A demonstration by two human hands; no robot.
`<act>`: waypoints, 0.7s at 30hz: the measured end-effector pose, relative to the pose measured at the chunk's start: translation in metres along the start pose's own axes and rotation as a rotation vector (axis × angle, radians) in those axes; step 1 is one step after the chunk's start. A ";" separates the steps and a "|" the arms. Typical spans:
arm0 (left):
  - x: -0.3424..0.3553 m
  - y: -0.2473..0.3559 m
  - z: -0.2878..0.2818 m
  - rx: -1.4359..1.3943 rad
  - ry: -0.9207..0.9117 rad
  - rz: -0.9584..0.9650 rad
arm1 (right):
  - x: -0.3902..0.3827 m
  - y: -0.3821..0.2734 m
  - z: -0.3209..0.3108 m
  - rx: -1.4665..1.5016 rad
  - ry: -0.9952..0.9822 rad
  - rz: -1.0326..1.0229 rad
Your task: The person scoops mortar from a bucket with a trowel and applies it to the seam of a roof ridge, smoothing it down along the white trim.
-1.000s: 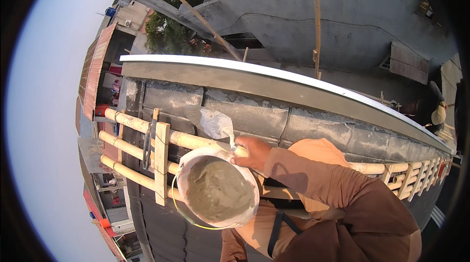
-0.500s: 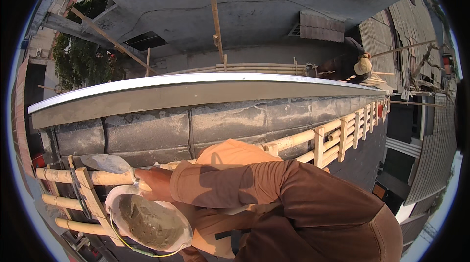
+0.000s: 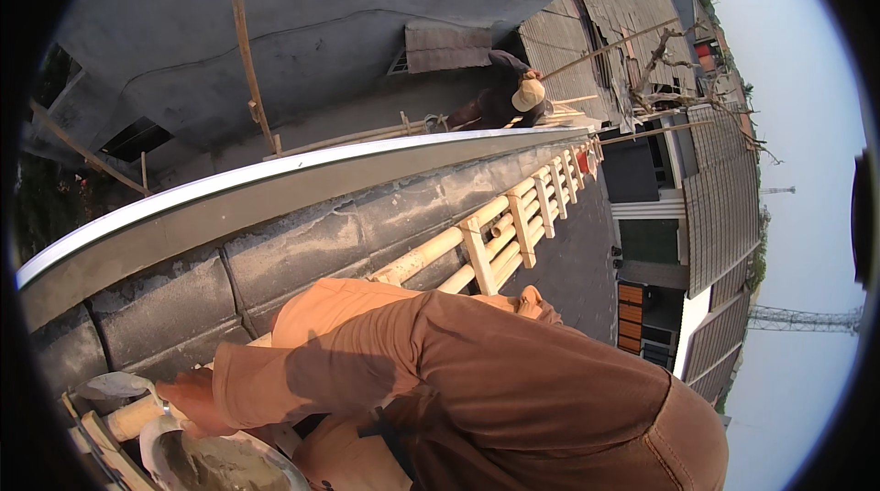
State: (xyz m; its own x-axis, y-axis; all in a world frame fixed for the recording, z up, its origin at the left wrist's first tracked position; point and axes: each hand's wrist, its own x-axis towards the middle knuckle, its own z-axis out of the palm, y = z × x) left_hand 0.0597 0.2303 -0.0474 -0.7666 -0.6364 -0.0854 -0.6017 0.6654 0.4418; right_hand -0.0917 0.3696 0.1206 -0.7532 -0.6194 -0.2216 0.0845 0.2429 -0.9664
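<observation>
At the lower left my right hand (image 3: 190, 399) is closed around the handle of a trowel (image 3: 115, 386). Its pale, mortar-smeared blade points left. Just below the hand is a white bucket (image 3: 158, 447) with wet grey mortar (image 3: 225, 465) in it, partly cut off by the picture's lower edge. My brown-sleeved right arm crosses the middle of the view. Past the sleeve shows a skin-toned shape (image 3: 530, 303); I cannot tell whether it is my left hand or a foot. No other part of my left hand can be made out.
Bamboo scaffolding (image 3: 417, 254) with wooden crosspieces runs beside a dark block wall (image 3: 183, 308). A smooth grey ledge with a white edge (image 3: 302, 158) tops the wall. A person in a light hat (image 3: 528, 95) is at its far end. A red bucket (image 3: 584, 161) stands farther along the scaffold.
The view has swung right and tilted, bringing sky and roofs in on the right. The bucket, trowel and my right hand now appear lower and farther left. The trowel is still held.
</observation>
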 end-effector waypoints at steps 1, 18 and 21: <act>0.001 -0.004 -0.004 -0.001 -0.005 -0.008 | -0.002 -0.002 -0.008 0.019 -0.054 0.045; 0.016 -0.066 -0.059 0.011 -0.084 -0.166 | -0.009 -0.024 -0.030 -0.141 -0.014 0.000; 0.011 -0.072 -0.060 0.005 -0.099 -0.200 | -0.011 -0.028 -0.033 -0.179 -0.042 0.031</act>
State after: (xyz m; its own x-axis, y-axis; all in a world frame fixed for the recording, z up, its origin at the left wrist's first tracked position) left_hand 0.1081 0.1519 -0.0269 -0.6500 -0.7145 -0.2587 -0.7448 0.5317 0.4031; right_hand -0.1074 0.3943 0.1549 -0.7237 -0.6392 -0.2602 -0.0126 0.3892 -0.9211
